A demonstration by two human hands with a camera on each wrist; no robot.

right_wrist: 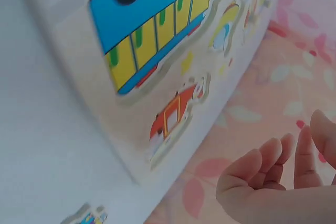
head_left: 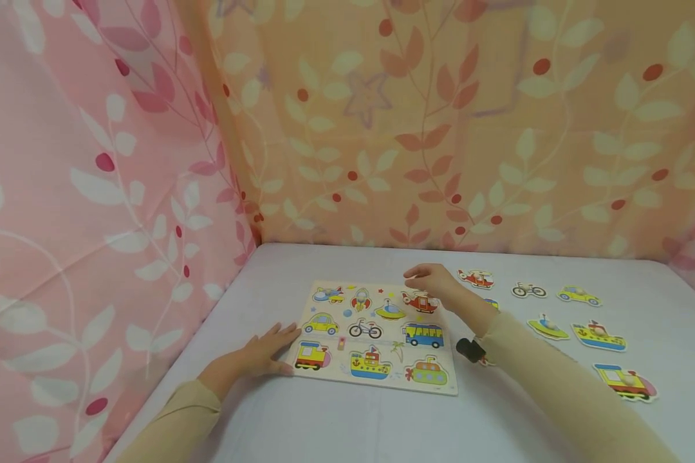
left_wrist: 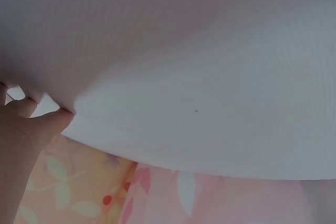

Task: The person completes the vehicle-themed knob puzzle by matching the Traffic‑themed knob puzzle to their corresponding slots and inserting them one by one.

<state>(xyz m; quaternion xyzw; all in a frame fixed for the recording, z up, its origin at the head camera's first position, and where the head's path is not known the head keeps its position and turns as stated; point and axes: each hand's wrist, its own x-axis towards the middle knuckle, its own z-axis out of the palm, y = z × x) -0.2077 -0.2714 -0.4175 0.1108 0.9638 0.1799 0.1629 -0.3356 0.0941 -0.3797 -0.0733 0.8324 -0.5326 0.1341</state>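
Note:
A wooden peg puzzle board (head_left: 376, 391) printed with vehicles lies on the table. My left hand (head_left: 264, 352) rests at its left edge, fingers touching the rim. Over the board's upper right corner hovers my right hand (head_left: 437, 286), fingers loosely bent with nothing between them; the right wrist view shows this hand (right_wrist: 273, 174) too. The hand is nearest the board's helicopter picture (head_left: 419, 302). An airplane piece (head_left: 328, 294) and a rocket piece (head_left: 361, 299) sit in the board's top row.
Loose pieces lie to the right: a helicopter (head_left: 476, 278), bicycle (head_left: 529, 290), car (head_left: 580, 295), flying saucer (head_left: 548, 328), ship (head_left: 599, 336) and train (head_left: 625, 383). My right arm partly covers a bus piece (head_left: 491, 303) and another piece. Patterned curtains (head_left: 475, 161) enclose the table.

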